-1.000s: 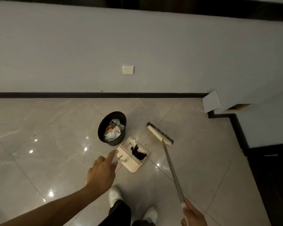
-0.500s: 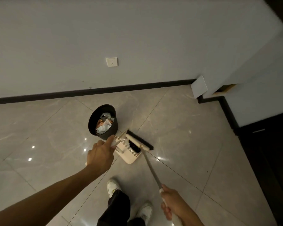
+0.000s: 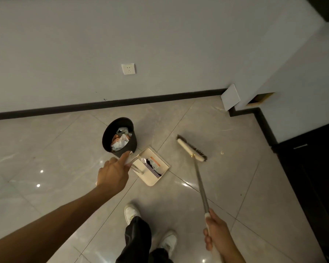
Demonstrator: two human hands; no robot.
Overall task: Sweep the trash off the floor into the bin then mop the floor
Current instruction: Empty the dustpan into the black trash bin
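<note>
At the centre-left of the frame the left hand (image 3: 113,174) is gripping the upright handle (image 3: 136,165) of the dustpan (image 3: 150,180). Its fingers are curling round the handle and the forefinger is lying stretched along it. Just above that fingertip the black bin (image 3: 130,147) is standing upright, part-filled with crumpled paper.

Half a second ago the broom head was pressing at the pan's mouth. Now it is sitting out to the right, well apart from the pan, and a white-and-orange wrapper (image 3: 154,161) is lying inside beside a dark scrap (image 3: 150,165). So the stroke looks to be paying off: this load is sitting just right of the left fingertips, beside the foot of the handle, and seems ready for tipping into the bin just beside it.

Right of centre the broom (image 3: 191,149) is angling up and away; whether its bristles are touching the floor (image 3: 46,149) I cannot tell. A pale speck (image 3: 222,153) is lying just right of the bristles, so sweeping is probably not finishing yet and mopping is still waiting.

At the lower right the right hand (image 3: 216,234) is wrapping closed around the broom's shaft.
</note>
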